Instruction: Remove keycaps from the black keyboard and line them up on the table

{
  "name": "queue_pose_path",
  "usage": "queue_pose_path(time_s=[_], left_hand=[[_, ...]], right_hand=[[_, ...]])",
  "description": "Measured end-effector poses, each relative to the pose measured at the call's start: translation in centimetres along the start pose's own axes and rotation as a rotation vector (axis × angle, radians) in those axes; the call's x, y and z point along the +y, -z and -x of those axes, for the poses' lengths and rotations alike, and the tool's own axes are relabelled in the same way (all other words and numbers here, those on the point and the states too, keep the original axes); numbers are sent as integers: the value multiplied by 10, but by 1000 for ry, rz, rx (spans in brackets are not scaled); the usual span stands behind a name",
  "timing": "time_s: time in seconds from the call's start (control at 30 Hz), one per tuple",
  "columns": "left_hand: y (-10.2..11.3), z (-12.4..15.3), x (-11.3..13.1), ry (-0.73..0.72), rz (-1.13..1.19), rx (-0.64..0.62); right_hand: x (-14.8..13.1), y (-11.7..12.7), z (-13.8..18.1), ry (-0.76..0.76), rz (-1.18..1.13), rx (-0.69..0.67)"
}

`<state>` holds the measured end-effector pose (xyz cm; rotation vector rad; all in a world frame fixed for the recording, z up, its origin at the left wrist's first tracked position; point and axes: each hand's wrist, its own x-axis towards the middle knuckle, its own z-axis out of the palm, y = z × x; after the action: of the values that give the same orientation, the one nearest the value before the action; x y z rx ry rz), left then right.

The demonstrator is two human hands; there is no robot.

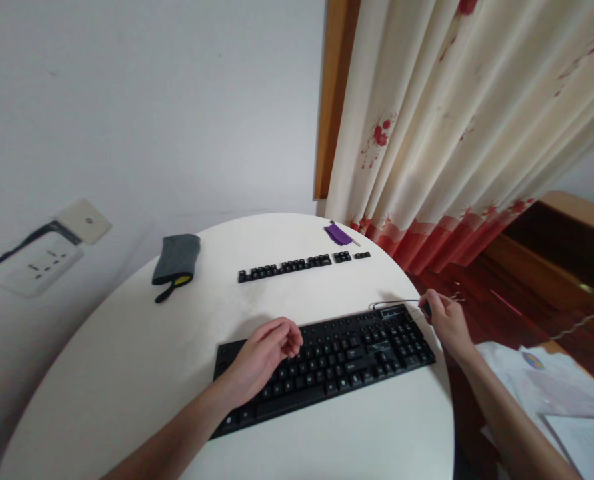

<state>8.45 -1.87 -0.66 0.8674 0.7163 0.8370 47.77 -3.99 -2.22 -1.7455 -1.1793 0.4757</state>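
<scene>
A black keyboard (341,353) lies on a round white table (127,373). My left hand (264,357) rests on the keyboard's left part with its fingers curled inward. My right hand (444,320) sits at the keyboard's far right corner, fingers pinched on a thin wire keycap puller (401,304) whose loop reaches over the top right keys. A row of loose black keycaps (284,268) lies further back on the table, with two small groups (351,256) to its right.
A grey pouch with a yellow tab (177,260) lies at the back left. A purple item (339,234) sits by the curtain (451,133). A wall socket (34,263) is at left. Papers (561,393) lie at right.
</scene>
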Motion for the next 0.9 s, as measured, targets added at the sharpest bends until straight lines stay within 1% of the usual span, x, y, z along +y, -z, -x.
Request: queue_pose_path(time_s=[0.1,0.2,0.27,0.33,0.53,0.63,0.7,0.77,0.83,0.9], left_hand=[[0,1,1,2,-8,1],[0,1,1,2,-16,0],[0,1,0,0,-16,-2],[0,1,0,1,-14,-2],[-2,2,2,-13,-6,-16],[-1,2,2,-14,-9,-22],[-1,1,1,-13,-14,-22],[0,1,0,-18,-23,-27],[1,1,0,-27,-42,-34],[0,2,0,-35,-69,-41]], right_hand=[[1,-4,7,64,52,-30],[-5,-6,13,171,173,-66],[-9,-6,12,206,229,-95],[-10,-5,9,171,195,-98],[8,0,-1,-103,-162,-8],[9,2,0,-121,-237,30],[-1,3,1,-74,-242,63],[-20,0,2,-17,-238,76],[-45,-9,6,27,-250,52],[-74,-23,15,50,-269,-29]])
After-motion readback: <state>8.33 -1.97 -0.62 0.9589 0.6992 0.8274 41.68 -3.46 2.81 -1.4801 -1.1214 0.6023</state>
